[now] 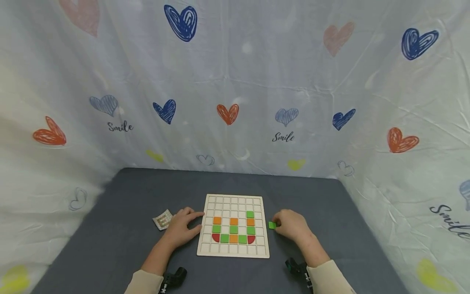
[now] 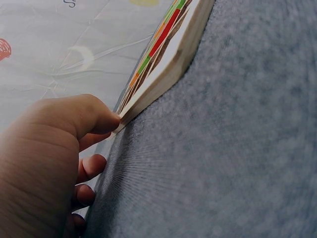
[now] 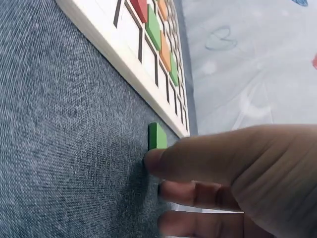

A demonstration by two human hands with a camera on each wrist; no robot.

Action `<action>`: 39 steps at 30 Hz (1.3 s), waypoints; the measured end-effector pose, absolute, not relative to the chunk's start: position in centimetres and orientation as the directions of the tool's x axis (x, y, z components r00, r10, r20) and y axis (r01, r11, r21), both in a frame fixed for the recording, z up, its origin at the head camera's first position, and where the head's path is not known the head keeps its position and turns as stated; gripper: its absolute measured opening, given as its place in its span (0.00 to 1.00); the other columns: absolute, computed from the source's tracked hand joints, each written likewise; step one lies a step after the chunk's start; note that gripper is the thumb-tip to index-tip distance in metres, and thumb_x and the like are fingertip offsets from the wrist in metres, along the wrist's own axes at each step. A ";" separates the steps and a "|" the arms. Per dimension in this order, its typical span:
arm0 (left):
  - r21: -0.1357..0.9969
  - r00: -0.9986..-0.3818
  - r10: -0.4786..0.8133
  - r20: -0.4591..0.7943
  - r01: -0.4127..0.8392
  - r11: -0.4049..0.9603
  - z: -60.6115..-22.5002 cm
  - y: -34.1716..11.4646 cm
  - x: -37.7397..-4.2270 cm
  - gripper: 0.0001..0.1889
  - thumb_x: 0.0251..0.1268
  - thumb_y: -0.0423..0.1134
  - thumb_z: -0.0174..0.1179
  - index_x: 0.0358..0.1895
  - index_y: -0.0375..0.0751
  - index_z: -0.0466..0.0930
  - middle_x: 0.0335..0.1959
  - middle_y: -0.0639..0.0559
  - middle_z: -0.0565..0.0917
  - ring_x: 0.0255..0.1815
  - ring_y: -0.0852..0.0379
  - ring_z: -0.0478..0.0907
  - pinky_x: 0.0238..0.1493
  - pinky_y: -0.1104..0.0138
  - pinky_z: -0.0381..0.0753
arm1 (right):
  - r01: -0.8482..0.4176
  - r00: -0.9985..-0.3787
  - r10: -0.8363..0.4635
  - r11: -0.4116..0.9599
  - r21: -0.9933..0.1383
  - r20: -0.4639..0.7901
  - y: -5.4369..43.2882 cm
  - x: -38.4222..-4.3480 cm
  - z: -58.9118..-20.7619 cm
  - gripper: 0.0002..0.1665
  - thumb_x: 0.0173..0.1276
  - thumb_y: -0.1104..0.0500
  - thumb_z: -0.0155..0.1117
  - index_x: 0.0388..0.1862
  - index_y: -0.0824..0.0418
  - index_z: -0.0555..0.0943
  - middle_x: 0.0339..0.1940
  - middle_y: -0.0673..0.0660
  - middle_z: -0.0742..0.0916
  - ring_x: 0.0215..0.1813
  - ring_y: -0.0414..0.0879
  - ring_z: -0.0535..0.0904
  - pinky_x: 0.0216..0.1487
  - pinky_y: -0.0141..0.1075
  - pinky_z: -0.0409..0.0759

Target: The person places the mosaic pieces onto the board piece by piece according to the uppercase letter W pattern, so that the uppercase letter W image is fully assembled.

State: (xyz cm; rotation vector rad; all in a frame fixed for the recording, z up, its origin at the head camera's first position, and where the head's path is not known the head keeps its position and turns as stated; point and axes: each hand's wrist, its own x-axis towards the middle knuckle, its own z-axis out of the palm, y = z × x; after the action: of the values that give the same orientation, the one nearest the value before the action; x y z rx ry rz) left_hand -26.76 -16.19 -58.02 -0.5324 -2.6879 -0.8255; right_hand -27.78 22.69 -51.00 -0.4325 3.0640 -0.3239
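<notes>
A light wooden grid board (image 1: 231, 248) lies on the dark cloth between my hands. Orange, green and red tiles fill some squares in its middle and lower rows, the red ones (image 1: 216, 237) with a rounded corner. My left hand (image 1: 181, 227) is spread at the board's left edge, index fingertip and thumb (image 2: 99, 115) touching the side. Just off the right edge, my right hand (image 1: 292, 225) pinches a small green square tile (image 3: 157, 137) between thumb and fingers, low over the cloth. Part of that tile is hidden behind the thumb.
A small card with a printed grid pattern (image 1: 162, 220) lies left of the board, close by the left hand. The dark grey cloth (image 1: 235, 277) covers the table. Behind hangs a white curtain (image 1: 205, 65) with printed hearts.
</notes>
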 end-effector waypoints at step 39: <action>0.476 -0.898 0.247 0.364 0.407 0.780 -57.6 -15.9 -26.5 0.20 0.63 0.42 0.71 0.58 0.47 0.87 0.39 0.57 0.76 0.35 0.60 0.65 0.40 0.57 0.68 | -0.448 -0.881 -0.466 0.768 -0.458 0.081 13.4 -29.6 -47.3 0.17 0.62 0.62 0.68 0.50 0.60 0.89 0.20 0.45 0.77 0.18 0.39 0.62 0.24 0.36 0.62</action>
State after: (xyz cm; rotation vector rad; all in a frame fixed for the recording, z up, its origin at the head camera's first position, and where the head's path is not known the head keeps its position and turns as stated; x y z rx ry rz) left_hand -26.48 -15.94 -57.57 -0.5054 -2.6915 -0.8129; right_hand -29.59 13.41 -47.30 -0.7543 2.9183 -0.7422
